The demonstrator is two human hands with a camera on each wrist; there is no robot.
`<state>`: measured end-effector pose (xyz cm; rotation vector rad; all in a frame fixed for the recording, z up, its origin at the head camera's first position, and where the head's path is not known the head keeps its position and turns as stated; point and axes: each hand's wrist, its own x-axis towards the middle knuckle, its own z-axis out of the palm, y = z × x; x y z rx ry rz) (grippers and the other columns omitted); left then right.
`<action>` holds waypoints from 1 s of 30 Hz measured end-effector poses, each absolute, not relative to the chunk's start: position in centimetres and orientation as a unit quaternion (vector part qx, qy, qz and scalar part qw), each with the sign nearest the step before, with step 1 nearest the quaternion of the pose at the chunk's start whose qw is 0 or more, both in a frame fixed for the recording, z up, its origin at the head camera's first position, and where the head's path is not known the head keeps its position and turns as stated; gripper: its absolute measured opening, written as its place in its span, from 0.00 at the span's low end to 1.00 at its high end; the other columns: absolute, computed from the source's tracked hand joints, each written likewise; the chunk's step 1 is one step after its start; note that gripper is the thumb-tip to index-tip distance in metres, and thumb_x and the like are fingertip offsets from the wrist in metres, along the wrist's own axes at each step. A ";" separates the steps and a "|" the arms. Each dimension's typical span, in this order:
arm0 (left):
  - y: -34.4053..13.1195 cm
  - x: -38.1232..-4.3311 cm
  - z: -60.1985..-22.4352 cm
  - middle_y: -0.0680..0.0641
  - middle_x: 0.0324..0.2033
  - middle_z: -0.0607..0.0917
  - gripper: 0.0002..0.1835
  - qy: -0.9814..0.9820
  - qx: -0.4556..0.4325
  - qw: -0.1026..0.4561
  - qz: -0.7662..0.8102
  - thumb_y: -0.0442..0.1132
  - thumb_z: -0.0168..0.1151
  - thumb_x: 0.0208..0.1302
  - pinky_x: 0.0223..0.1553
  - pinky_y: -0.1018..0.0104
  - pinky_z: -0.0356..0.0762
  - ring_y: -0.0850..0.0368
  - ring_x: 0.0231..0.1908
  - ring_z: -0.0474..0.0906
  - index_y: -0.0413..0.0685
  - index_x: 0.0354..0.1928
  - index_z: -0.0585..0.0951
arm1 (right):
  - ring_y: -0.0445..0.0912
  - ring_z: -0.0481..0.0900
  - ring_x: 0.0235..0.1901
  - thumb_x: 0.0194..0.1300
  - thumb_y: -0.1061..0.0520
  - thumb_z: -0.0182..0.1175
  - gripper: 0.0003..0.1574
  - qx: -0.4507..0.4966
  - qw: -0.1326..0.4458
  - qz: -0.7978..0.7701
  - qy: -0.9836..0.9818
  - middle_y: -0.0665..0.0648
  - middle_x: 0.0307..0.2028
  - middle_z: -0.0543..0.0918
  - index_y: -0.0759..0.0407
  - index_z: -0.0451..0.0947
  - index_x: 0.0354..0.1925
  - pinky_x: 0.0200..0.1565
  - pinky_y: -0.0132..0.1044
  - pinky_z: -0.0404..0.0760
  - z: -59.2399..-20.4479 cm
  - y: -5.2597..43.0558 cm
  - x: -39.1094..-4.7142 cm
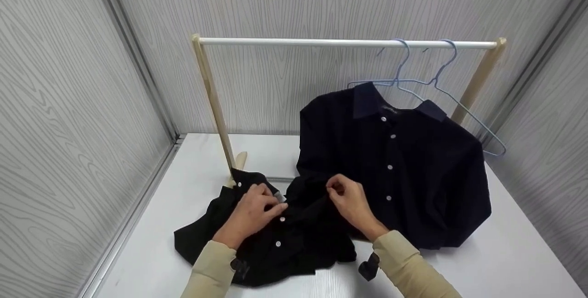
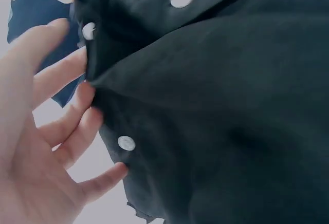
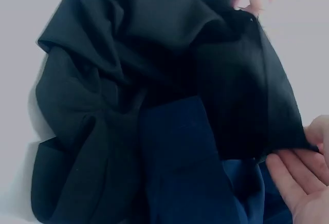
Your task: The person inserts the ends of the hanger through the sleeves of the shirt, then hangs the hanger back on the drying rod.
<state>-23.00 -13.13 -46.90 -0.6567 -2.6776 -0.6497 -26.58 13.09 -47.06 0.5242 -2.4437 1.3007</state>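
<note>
A black shirt (image 1: 294, 254) with white buttons lies bunched on the table, its collar towards the rack. My left hand (image 1: 252, 210) rests on it beside the collar. In the left wrist view the fingers (image 2: 72, 118) are nearly straight and touch the front edge, near a white button (image 2: 126, 143), with the thumb apart. My right hand (image 1: 351, 199) pinches the other side of the black shirt between thumb and fingers; in the right wrist view, a corner of cloth (image 3: 282, 116) is stretched towards it. Just behind that hand is a navy shirt (image 1: 367, 146).
A rack with a white rail (image 1: 294, 42) and wooden posts (image 1: 213, 100) stands across the table. Two blue wire hangers (image 1: 403, 61) hook over the rail at the right, behind the navy shirt's collar and shoulder. Pale wood-grain panels (image 1: 275, 4) enclose the white table (image 1: 151, 243).
</note>
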 end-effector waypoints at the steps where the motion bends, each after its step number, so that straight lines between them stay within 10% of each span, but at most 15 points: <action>1: -13.1 -23.3 -46.8 0.55 0.31 0.73 0.18 -0.936 -0.224 0.155 -0.223 0.58 0.53 0.59 0.36 0.65 0.65 0.59 0.33 0.63 0.62 0.17 0.81 | 0.37 0.75 0.26 0.55 0.65 0.58 0.07 0.184 0.158 0.453 -0.858 0.46 0.27 0.78 0.55 0.76 0.34 0.29 0.30 0.75 -47.1 13.3 -26.5; 10: -13.8 -25.2 -47.3 0.49 0.32 0.77 0.06 -0.943 -0.210 0.174 -0.189 0.41 0.56 0.61 0.31 0.60 0.74 0.56 0.30 0.75 0.48 0.36 0.76 | 0.42 0.73 0.42 0.47 0.76 0.50 0.36 0.198 0.124 0.406 -0.884 0.51 0.43 0.75 0.48 0.68 0.52 0.41 0.36 0.74 -48.0 14.0 -26.1; 20: -15.1 -25.1 -46.7 0.37 0.50 0.70 0.23 -0.989 -0.107 -0.042 -0.094 0.34 0.58 0.58 0.37 0.48 0.73 0.40 0.41 0.74 0.53 0.56 0.70 | 0.48 0.73 0.38 0.40 0.75 0.55 0.50 0.246 0.135 0.207 -0.937 0.57 0.41 0.72 0.48 0.60 0.62 0.41 0.42 0.75 -48.8 13.7 -25.1; 25: -15.5 -25.6 -47.6 0.41 0.37 0.78 0.12 -0.987 -0.142 0.074 -0.035 0.32 0.61 0.52 0.34 0.48 0.72 0.41 0.37 0.72 0.49 0.40 0.80 | 0.49 0.67 0.40 0.36 0.76 0.55 0.60 0.266 0.111 0.152 -0.946 0.57 0.46 0.68 0.43 0.53 0.66 0.45 0.45 0.73 -48.7 12.7 -24.7; 30: -15.7 -26.1 -48.4 0.44 0.32 0.79 0.03 -0.970 -0.156 0.188 -0.006 0.36 0.65 0.50 0.35 0.52 0.70 0.45 0.37 0.71 0.51 0.29 0.84 | 0.49 0.69 0.42 0.45 0.67 0.56 0.46 0.296 0.163 0.159 -0.928 0.55 0.48 0.71 0.50 0.58 0.64 0.45 0.45 0.73 -48.7 11.2 -24.8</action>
